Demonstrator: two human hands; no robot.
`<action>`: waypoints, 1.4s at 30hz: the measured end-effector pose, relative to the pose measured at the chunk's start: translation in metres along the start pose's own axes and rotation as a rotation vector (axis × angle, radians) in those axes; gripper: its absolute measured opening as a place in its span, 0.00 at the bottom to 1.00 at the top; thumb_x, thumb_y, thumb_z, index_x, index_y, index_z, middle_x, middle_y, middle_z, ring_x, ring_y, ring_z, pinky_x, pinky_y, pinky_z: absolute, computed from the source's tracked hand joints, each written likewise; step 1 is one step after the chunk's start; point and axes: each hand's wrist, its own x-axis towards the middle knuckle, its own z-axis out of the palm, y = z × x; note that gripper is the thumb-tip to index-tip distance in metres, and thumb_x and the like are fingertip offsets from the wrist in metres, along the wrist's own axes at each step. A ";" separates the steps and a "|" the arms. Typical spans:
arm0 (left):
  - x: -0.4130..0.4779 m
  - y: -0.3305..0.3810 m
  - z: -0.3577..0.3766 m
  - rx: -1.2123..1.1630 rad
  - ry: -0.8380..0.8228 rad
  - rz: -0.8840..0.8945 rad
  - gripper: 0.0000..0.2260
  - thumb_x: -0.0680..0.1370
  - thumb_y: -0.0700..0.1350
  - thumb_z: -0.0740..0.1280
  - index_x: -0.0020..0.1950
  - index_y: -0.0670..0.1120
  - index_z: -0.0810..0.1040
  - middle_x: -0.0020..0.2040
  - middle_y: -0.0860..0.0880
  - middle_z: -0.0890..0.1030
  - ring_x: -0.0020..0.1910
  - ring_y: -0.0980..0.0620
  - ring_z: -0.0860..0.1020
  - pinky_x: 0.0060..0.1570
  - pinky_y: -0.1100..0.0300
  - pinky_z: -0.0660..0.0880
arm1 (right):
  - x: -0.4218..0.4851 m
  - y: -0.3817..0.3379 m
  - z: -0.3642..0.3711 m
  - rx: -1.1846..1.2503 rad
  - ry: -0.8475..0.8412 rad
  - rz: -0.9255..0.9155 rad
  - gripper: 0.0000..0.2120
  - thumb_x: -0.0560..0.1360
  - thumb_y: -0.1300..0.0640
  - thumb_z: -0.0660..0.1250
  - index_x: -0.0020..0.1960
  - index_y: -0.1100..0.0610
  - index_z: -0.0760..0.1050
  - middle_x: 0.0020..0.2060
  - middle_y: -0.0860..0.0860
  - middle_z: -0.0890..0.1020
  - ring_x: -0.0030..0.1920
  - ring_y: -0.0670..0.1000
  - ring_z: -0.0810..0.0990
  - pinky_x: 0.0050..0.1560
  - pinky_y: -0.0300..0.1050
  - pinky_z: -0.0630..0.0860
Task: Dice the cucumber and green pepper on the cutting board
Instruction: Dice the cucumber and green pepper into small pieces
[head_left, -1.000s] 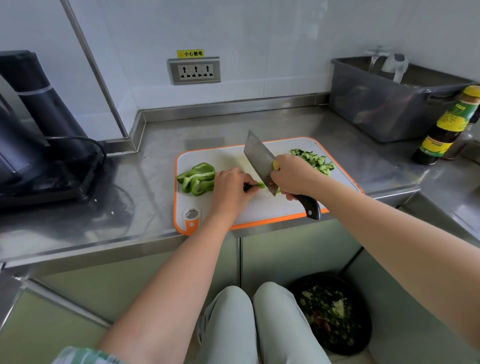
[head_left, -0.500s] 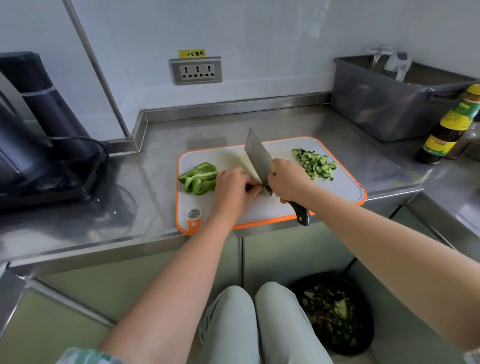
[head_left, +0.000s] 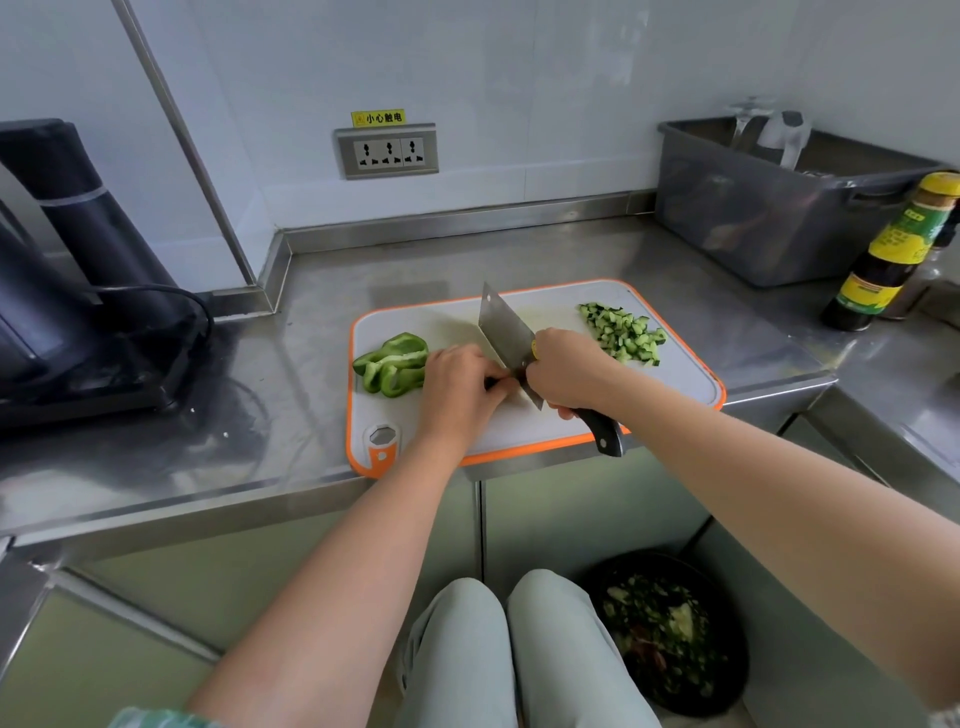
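Where the left hand (head_left: 460, 387) curls beside the cleaver (head_left: 506, 332), food hides.

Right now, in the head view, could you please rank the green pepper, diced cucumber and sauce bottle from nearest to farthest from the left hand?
1. green pepper, beside the left hand, on its left.
2. diced cucumber, to its right.
3. sauce bottle, far right.

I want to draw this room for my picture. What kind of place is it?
Most likely a kitchen, maybe a working one. It has a long steel counter, a cutting board with diced cucumber and green pepper, a cleaver, and a sauce bottle.
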 end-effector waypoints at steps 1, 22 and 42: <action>0.000 0.000 0.000 0.021 -0.001 0.011 0.04 0.68 0.50 0.72 0.38 0.52 0.86 0.32 0.48 0.79 0.34 0.43 0.77 0.37 0.54 0.69 | 0.001 -0.001 0.003 -0.006 0.017 0.000 0.04 0.74 0.67 0.55 0.45 0.62 0.67 0.31 0.55 0.75 0.22 0.51 0.75 0.24 0.37 0.66; -0.003 0.015 0.002 0.084 0.070 -0.037 0.08 0.67 0.53 0.74 0.43 0.52 0.84 0.39 0.53 0.83 0.46 0.46 0.76 0.47 0.54 0.65 | 0.003 0.022 -0.024 0.031 -0.004 -0.011 0.05 0.75 0.67 0.53 0.42 0.62 0.66 0.28 0.58 0.77 0.22 0.52 0.73 0.22 0.37 0.66; -0.002 0.016 0.003 0.172 0.032 0.014 0.01 0.65 0.48 0.75 0.35 0.52 0.85 0.29 0.52 0.80 0.37 0.45 0.75 0.40 0.57 0.63 | 0.007 0.025 -0.003 0.100 0.126 0.021 0.05 0.77 0.64 0.52 0.50 0.62 0.66 0.33 0.55 0.74 0.24 0.55 0.76 0.27 0.41 0.70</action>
